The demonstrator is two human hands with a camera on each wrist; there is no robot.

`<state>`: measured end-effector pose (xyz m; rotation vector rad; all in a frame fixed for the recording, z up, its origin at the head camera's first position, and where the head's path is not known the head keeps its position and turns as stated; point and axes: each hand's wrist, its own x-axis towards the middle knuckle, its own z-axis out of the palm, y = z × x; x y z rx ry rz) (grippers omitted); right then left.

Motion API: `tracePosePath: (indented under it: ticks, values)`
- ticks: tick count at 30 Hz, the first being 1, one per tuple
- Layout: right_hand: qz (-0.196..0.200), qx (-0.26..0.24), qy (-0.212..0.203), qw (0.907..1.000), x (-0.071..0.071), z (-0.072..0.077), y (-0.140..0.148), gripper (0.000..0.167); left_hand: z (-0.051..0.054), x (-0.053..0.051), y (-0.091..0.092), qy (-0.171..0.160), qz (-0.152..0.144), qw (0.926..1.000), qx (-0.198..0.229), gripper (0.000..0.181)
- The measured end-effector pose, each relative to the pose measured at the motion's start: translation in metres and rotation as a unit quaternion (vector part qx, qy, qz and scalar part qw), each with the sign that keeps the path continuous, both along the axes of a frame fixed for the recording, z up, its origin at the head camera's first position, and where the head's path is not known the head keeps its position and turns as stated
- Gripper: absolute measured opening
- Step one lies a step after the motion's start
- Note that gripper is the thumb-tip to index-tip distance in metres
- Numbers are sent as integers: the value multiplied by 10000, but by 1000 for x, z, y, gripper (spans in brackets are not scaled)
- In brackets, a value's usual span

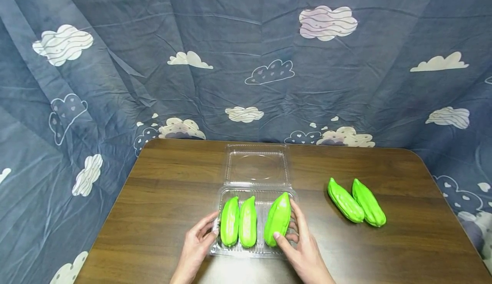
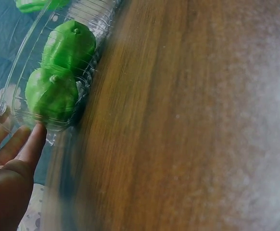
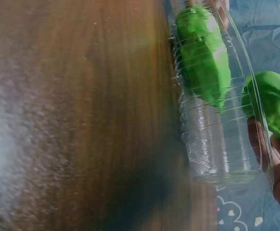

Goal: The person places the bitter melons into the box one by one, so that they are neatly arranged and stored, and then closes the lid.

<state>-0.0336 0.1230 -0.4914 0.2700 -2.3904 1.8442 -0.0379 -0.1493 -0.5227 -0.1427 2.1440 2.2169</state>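
A clear plastic container (image 1: 261,253) stands on the table with its lid (image 1: 256,166) folded back. Two green ridged vegetables (image 1: 229,223) (image 1: 247,224) lie side by side in its left part. The left hand (image 1: 196,243) holds the container's left wall, thumb and fingers at the rim; the left wrist view shows this hand (image 2: 15,168) against the clear wall. A third green vegetable (image 1: 277,221) is gripped by the right hand (image 1: 303,245) over the container's right part, thumb on its near end. In the right wrist view that vegetable (image 3: 274,103) is above the rim, fingers beneath it.
Two more green vegetables (image 1: 345,200) (image 1: 369,203) lie close together on the brown wooden table (image 1: 161,198), right of the container. A blue curtain (image 1: 230,36) with cloud patterns hangs behind the table and along its sides.
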Motion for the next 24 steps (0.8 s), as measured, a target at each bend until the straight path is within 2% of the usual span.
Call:
tracePosePath:
  ticks: [7, 14, 17, 24]
  values:
    - [135, -41, -44, 9999, -4, -1, -1, 90, 0, 0, 1, 41, -7, 10000, 15, 50]
    - [95, -53, -410, 9991, -7, 1, -2, 91, 0, 0, 1, 58, 12, 10000, 35, 50]
    - [53, 135, -551, 9984, -9, 3, -3, 91, 0, 0, 1, 77, 4, 10000, 51, 49]
    - [151, 925, -707, 9931, -13, 7, -7, 91, -1, 1, 1, 50, 7, 10000, 26, 50]
